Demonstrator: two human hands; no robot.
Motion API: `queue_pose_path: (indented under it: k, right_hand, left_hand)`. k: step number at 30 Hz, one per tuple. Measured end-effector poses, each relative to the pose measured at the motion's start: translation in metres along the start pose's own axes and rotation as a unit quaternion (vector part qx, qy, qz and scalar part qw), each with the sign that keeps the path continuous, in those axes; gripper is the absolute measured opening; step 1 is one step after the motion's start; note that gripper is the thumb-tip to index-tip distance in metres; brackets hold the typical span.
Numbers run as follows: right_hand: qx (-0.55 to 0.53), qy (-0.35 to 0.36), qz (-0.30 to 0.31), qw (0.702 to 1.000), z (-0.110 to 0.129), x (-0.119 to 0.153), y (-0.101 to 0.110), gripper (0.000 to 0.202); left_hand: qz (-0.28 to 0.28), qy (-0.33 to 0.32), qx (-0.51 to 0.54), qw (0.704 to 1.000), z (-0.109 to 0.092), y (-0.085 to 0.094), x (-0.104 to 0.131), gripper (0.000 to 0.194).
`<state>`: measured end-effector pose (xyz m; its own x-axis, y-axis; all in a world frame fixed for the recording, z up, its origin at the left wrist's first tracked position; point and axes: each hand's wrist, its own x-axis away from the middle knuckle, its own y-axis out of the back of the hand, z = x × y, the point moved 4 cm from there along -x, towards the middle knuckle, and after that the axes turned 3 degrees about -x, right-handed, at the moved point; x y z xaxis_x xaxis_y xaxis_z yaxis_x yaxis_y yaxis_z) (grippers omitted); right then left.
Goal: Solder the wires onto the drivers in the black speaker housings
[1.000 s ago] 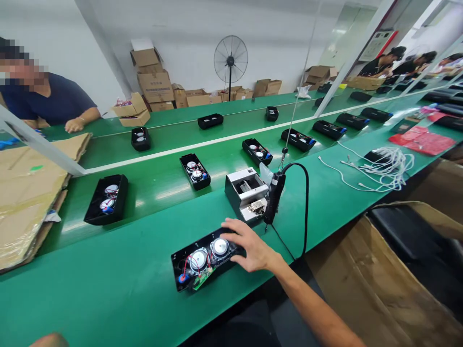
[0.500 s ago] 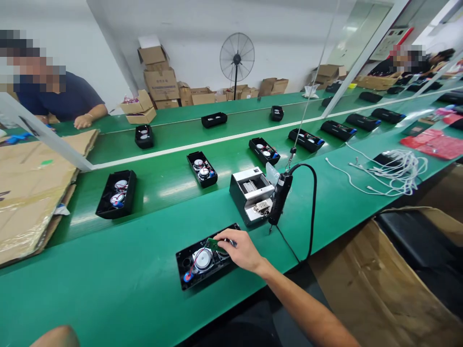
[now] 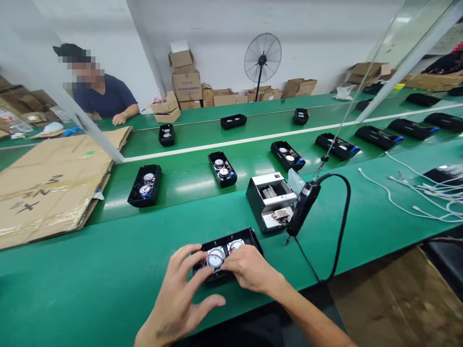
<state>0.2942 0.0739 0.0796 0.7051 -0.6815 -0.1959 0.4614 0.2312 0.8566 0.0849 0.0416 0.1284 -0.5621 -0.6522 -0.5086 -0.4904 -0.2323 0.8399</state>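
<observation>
Nearest, the left hand [image 3: 184,294] lay spread over the near left end of the open black speaker case [image 3: 227,254], fingers wide and resting on it, gripping nothing. The right hand [image 3: 249,269] covered the case's near edge, fingertips pressed down by the two round speakers [image 3: 224,251]; whether it pinched anything I could not tell. The case sat on the green counter [image 3: 90,294], at its near edge. The step looked like seating parts inside; fastening would call for the hanging screwdriver [image 3: 303,208], just beyond, beside the small grey screw box [image 3: 272,201].
</observation>
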Motion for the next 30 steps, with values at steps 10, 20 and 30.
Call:
queue_pose_path:
  k: [10, 20, 30]
  right_hand:
    - [0.010, -0.041, 0.096, 0.994, 0.007, -0.007, 0.005, 0.029]
    - [-0.045, -0.039, 0.049, 0.997, 0.008, 0.010, -0.012, 0.028]
    - [-0.007, -0.151, 0.139, 0.979, -0.001, -0.042, 0.014, 0.038]
  left_hand:
    - [0.054, 0.050, 0.004, 0.997, 0.011, -0.075, 0.028, 0.025]
    - [0.048, 0.059, 0.016, 0.997, 0.008, -0.083, 0.025, 0.034]
    - [0.296, 0.170, 0.151, 0.928, 0.059, -0.080, -0.033, 0.024]
